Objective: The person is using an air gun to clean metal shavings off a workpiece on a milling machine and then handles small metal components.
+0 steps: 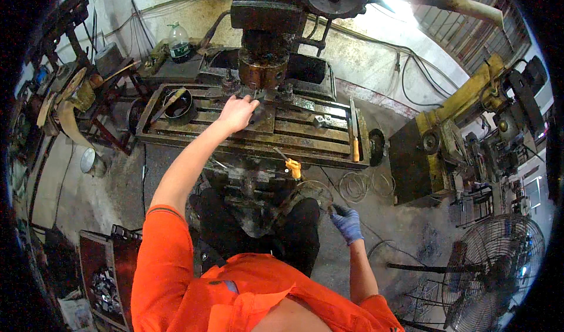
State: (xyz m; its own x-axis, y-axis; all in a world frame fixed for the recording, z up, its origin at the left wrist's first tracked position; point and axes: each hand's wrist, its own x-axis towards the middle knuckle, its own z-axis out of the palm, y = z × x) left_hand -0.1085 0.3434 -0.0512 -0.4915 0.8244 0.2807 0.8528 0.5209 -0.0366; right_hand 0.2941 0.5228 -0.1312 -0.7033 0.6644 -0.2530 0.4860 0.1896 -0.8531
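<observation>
In front of me stands a milling machine with a dark, round spindle head (262, 67) above its slotted table (305, 137). My left hand (236, 113), bare, reaches over the table to just below the spindle. Its fingers bend around a small dark part there that I cannot make out. Lower right, my right hand (348, 223) wears a blue-grey glove and is closed at the rim of a handwheel (317, 184) on the machine's front. A yellow-handled tool (292, 167) hangs at the table's front edge, between my hands.
A dark pot (178, 107) with a brush sits at the table's left end. A small metal block (322, 120) and a yellow-handled file (355, 147) lie toward its right. Coiled wire (354, 187) lies on the floor. A large fan (496, 267) stands lower right, a metal bucket (92, 162) left.
</observation>
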